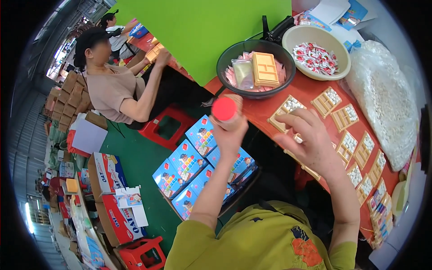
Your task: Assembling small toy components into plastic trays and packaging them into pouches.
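My left hand [230, 139] is wrapped round a small jar with a red lid [224, 109], held upright in front of the dark bowl. Over the near edge of the red table, my right hand [308, 135] is open, its fingers curved and thumb apart. Beneath and beyond it lies a yellow compartment tray [288, 109] with white pellets in one section. More such trays, like this one [345, 116], lie to the right in loose rows, several holding white pellets. My right hand partly hides the nearest trays.
A dark bowl [220, 72] holds pink packets and a yellow tray. Beside it, a cream basin [288, 38] contains red-and-white sachets. A clear bag of white pellets [382, 99] lies at right. Blue boxes [186, 159] fill a carton below; a co-worker [117, 85] sits at left.
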The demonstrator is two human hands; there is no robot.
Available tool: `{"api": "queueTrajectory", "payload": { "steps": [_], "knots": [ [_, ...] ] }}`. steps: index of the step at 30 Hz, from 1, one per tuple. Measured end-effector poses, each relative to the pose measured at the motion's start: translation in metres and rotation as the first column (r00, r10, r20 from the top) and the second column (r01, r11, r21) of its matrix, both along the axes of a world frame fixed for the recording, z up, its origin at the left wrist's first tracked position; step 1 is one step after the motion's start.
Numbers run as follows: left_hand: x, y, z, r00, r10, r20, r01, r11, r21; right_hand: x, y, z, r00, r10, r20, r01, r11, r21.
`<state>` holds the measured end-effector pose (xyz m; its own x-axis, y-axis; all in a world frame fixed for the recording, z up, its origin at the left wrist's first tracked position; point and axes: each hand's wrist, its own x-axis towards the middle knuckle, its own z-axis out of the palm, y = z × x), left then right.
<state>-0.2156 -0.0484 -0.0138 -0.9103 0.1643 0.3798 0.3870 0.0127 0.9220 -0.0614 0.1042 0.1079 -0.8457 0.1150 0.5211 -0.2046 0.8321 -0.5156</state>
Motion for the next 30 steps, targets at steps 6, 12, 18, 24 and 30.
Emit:
{"api": "queueTrajectory", "payload": {
  "steps": [6, 12, 18, 24, 30],
  "knots": [
    [0.103, 0.025, 0.014, 0.92, -0.392, 0.007, 0.384, 0.906, 0.177, 0.03, -0.023, 0.04, 0.99, -0.093, -0.102, 0.123, 0.929, 0.35],
    [0.157, 0.044, 0.056, 0.872, -0.374, -0.317, 0.343, 0.927, -0.151, 0.114, -0.014, 0.069, 0.946, -0.308, -0.097, 0.309, 0.776, 0.55],
    [0.21, 0.044, 0.059, 0.589, -0.794, -0.151, 0.804, 0.594, 0.014, 0.17, -0.015, 0.078, 0.954, -0.279, -0.109, 0.294, 0.804, 0.517],
    [0.215, 0.02, 0.067, -0.003, -0.982, 0.19, 0.994, 0.017, 0.106, 0.215, -0.025, 0.101, 0.97, -0.016, 0.244, -0.052, 0.961, 0.272],
    [0.232, 0.028, 0.068, -0.658, -0.73, 0.185, 0.752, -0.626, 0.206, 0.259, -0.046, 0.118, 0.993, 0.09, 0.071, -0.096, 0.991, 0.091]
  ]
}}
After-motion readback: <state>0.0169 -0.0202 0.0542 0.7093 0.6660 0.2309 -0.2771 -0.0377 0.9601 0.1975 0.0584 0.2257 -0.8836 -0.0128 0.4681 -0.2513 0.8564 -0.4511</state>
